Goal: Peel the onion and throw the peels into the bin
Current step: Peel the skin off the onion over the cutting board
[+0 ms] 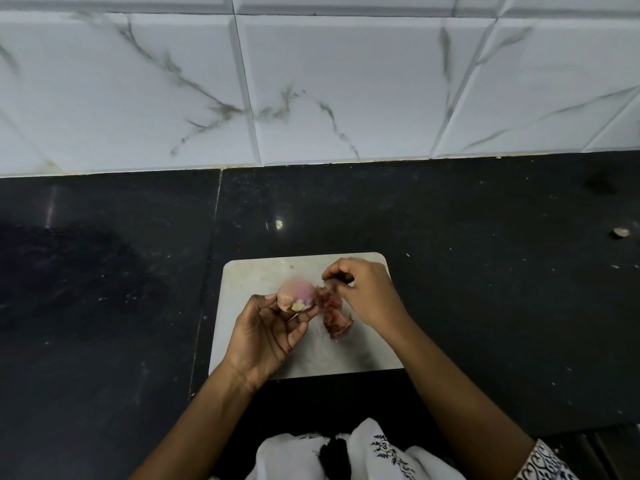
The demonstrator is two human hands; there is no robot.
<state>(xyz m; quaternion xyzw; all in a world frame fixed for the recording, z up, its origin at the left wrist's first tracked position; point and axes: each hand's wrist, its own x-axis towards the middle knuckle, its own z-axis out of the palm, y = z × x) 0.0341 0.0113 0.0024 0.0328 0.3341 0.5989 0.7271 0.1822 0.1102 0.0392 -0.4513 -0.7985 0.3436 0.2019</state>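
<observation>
A small pinkish-purple onion (297,295), blurred, is held by my left hand (268,332) just above a white chopping board (249,278); its pale root end faces me. My right hand (363,294) hovers to the right of the onion with thumb and fingers pinched together on a thin strip of peel. A heap of reddish-brown peels (333,311) lies on the board between my two hands. No bin is in view.
The board rests on a black stone counter (104,289) that runs back to a white marble-patterned tiled wall (311,91). A small scrap (621,232) lies on the counter at the far right. My white patterned clothing shows at the bottom edge.
</observation>
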